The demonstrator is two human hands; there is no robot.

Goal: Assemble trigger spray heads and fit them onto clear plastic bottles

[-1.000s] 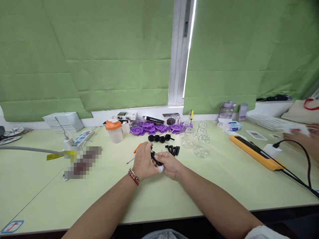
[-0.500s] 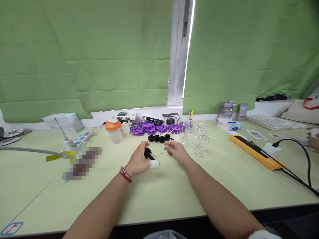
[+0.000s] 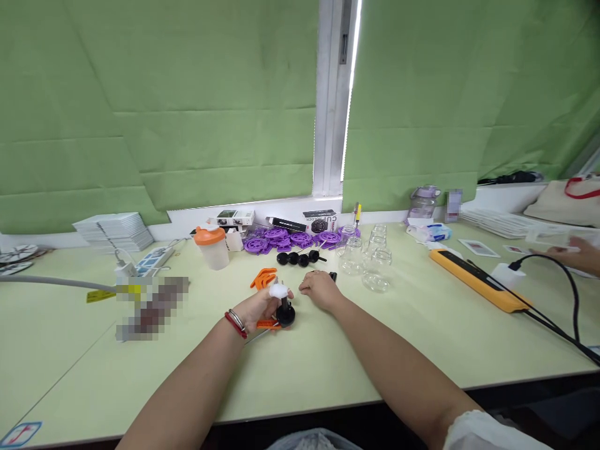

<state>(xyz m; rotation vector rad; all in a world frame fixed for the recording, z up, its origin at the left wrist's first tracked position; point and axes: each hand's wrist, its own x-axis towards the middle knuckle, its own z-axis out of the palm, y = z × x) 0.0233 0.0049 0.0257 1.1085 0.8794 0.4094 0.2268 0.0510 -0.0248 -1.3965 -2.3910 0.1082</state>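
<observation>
My left hand [image 3: 259, 306] grips a small black part with a round base [image 3: 285, 314], standing it upright on the pale green table [image 3: 328, 369]; a white-taped fingertip rests on its top. An orange-handled screwdriver [image 3: 265, 325] lies under that hand. Orange plastic pieces [image 3: 263, 277] lie just behind it. My right hand [image 3: 320, 289] rests on the table to the right, fingers curled down, beside short black sticks [image 3: 332, 275]. What is under its fingers is hidden.
Behind the hands lie black knobs [image 3: 300, 257], purple wheels [image 3: 290, 239], glass jars [image 3: 370, 269] and an orange-lidded cup [image 3: 210, 247]. A power strip [image 3: 150, 259] sits left. A yellow bar device [image 3: 473, 278] with black cable [image 3: 562, 294] lies right, near another person's hand [image 3: 579, 256].
My hands parted. The left hand drew the black part toward me and stood it on its base; the right hand moved right to the black sticks, then came back a little.
</observation>
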